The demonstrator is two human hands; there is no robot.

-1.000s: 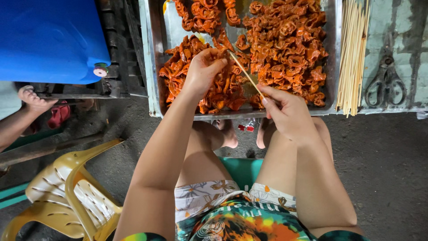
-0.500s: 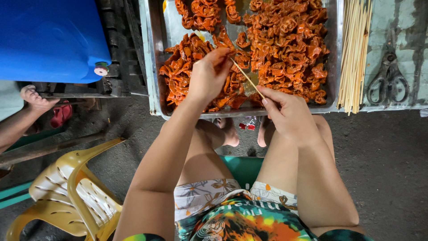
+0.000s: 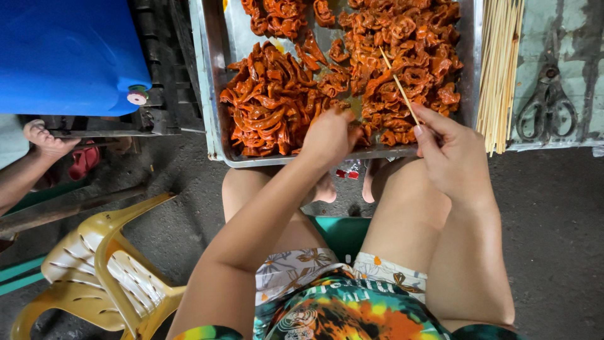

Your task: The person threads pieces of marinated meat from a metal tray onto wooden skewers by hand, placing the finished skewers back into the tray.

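A metal tray (image 3: 211, 94) holds a heap of orange-red marinated meat pieces (image 3: 277, 101). My left hand (image 3: 328, 138) reaches into the near edge of the tray, its fingers down among the meat pieces; whether it grips one is hidden. Beside it, my right hand (image 3: 454, 156) pinches the lower end of a thin bamboo skewer (image 3: 398, 85), which points up and left over the meat. The skewer looks bare.
A bundle of bamboo skewers (image 3: 498, 69) lies right of the tray, with dark scissors (image 3: 546, 101) on the grey board beyond. A blue plastic container (image 3: 66, 53) sits at the upper left. A yellow plastic chair (image 3: 104, 271) stands lower left, near another person's foot (image 3: 44, 140).
My left hand has dropped from the skewer to the near edge of the tray. The skewer in my right hand has swung further right and more upright.
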